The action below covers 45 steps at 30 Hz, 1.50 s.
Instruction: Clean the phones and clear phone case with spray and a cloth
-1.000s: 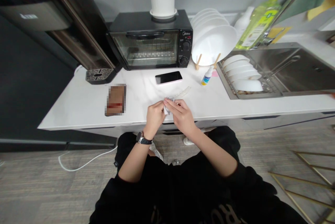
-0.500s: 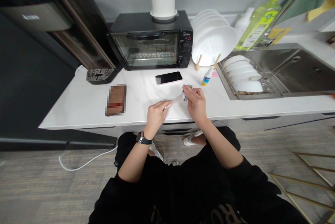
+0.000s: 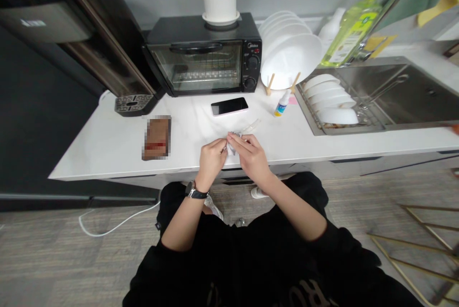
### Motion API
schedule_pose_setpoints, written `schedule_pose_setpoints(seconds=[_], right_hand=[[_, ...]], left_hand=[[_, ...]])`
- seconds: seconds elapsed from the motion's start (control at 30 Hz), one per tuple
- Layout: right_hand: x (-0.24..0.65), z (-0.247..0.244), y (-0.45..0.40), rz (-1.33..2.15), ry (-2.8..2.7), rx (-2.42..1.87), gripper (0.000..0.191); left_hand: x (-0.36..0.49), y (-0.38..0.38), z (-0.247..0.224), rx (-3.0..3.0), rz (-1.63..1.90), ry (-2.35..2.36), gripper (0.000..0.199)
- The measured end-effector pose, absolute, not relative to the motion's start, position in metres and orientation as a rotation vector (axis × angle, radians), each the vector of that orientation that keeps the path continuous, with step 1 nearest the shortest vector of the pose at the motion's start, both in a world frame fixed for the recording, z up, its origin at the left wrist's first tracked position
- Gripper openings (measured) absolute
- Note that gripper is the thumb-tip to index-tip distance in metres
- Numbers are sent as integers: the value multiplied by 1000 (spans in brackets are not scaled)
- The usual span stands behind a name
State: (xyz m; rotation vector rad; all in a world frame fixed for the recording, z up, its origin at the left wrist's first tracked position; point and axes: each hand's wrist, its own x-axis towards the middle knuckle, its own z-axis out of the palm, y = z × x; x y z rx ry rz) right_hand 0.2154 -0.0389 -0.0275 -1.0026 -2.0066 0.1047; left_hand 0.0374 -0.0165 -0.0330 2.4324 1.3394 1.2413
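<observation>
Right at the middle of the shot there's a crumpled whitish wad [image 3: 232, 148], too small to tell if it's tissue or wrapping, with a clear plastic strip [image 3: 251, 126] poking out of it toward 1 o'clock. The whole thing is held up just over the front edge of the white marble-look counter [image 3: 107, 154], not resting on it as far as I can see.

Both hands are closed in on it: the left hand [image 3: 212, 161], with a black watch [image 3: 196, 192] on the wrist, pinches from the 9 o'clock side, and the right hand [image 3: 252, 158] pinches from 3 o'clock, fingertips nearly meeting.

Around them, a black phone [image 3: 229, 106] lies at 12 o'clock, and a small dropper bottle [image 3: 282, 104] stands at about 1. A pixelated brown packet [image 3: 157, 138] sits at 9–10 o'clock. Behind the phone is a black toaster oven [image 3: 202, 60], white bowls [image 3: 290, 53] lean in a wooden rack next to it, and more bowls [image 3: 330, 99] stand in a wire rack in the steel sink [image 3: 405, 92] at 2–3 o'clock.
</observation>
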Motion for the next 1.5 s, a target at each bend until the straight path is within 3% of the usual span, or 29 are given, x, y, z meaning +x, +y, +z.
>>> schedule_pose_setpoints(seconds=[0.37, 0.87, 1.33, 1.5], right_hand=[[272, -26, 9, -30, -1887, -1118, 61], [194, -29, -52, 51, -1982, -945, 64], [271, -27, 7, -40, -1881, -1127, 64], [261, -26, 3, -25, -1825, -1157, 60]], left_hand=[[39, -18, -30, 2352, 1258, 1241, 24], [37, -16, -32, 2413, 1318, 1293, 22], [38, -18, -32, 2381, 1235, 1241, 26], [39, -17, -32, 2365, 1266, 1220, 25]])
